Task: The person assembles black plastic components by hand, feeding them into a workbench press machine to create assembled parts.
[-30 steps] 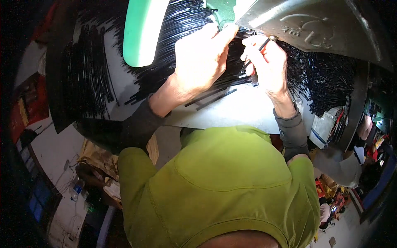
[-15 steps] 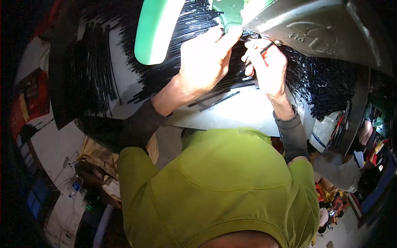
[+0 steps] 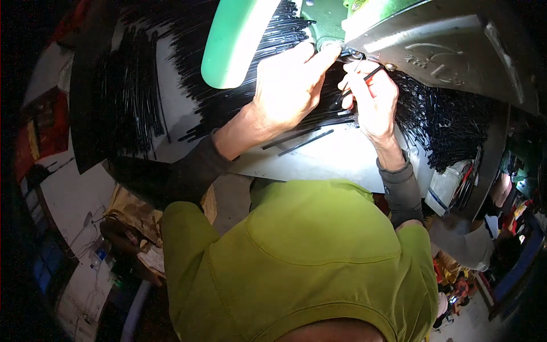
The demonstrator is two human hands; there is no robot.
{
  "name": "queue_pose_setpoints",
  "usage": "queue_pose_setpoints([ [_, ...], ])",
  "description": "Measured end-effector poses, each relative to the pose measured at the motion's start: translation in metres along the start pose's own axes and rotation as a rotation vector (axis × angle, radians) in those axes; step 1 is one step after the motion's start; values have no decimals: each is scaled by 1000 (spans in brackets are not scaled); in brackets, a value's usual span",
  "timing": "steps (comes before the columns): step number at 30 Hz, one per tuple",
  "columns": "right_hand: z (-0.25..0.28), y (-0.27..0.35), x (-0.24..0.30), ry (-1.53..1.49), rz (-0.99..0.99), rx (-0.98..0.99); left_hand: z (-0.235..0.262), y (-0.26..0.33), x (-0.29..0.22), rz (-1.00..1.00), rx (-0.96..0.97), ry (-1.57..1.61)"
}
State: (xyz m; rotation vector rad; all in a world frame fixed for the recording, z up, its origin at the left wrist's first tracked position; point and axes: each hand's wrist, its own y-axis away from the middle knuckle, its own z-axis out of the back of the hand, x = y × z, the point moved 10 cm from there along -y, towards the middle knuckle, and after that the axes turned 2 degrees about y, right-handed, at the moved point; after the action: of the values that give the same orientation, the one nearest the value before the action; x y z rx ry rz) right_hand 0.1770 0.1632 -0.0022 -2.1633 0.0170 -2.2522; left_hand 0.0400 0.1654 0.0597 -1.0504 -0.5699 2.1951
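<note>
Both of my hands work at the front of a green machine [image 3: 326, 20], under bright light. My left hand [image 3: 288, 85] has its fingers bent and pressed together at the machine's lower edge; what they hold, if anything, is hidden. Beside it, my right hand [image 3: 376, 102] pinches a thin black rod [image 3: 373, 73], which slants up out of the fingers near a small metal part [image 3: 355, 55] of the machine. Many similar black rods [image 3: 245, 85] lie in a dense layer behind and left of my hands. Two loose rods [image 3: 306, 142] rest nearer to me.
A rounded green cover [image 3: 233, 51] hangs over the rods at left, and a grey metal guard [image 3: 444, 51] over the right. More rods are heaped on the left [image 3: 137, 91] and right [image 3: 456, 119] of the pale worktop [image 3: 342, 154]. A white container [image 3: 447, 185] stands at the right edge.
The machine and rods appear slightly farther right and lower in view. My left hand appears slightly farther right; both hands keep nearly the same pose, with the black rod still in the right.
</note>
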Motion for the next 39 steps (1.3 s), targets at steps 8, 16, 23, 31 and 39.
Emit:
queue_pose_setpoints([
  [8,1,2,-10,-97,-120,61,-18,4,-28,-249,295,-527],
  [16,-16,15,1,-406,-162,76,-4,21,11,164,233,208],
  [23,-24,21,5,-519,-67,139,-23,70,28,1201,593,1376],
  [31,-27,23,-2,-362,-115,139,-25,76,36,1208,616,1429],
  [39,-35,16,-1,-493,-61,113,-13,67,42,1078,631,1063],
])
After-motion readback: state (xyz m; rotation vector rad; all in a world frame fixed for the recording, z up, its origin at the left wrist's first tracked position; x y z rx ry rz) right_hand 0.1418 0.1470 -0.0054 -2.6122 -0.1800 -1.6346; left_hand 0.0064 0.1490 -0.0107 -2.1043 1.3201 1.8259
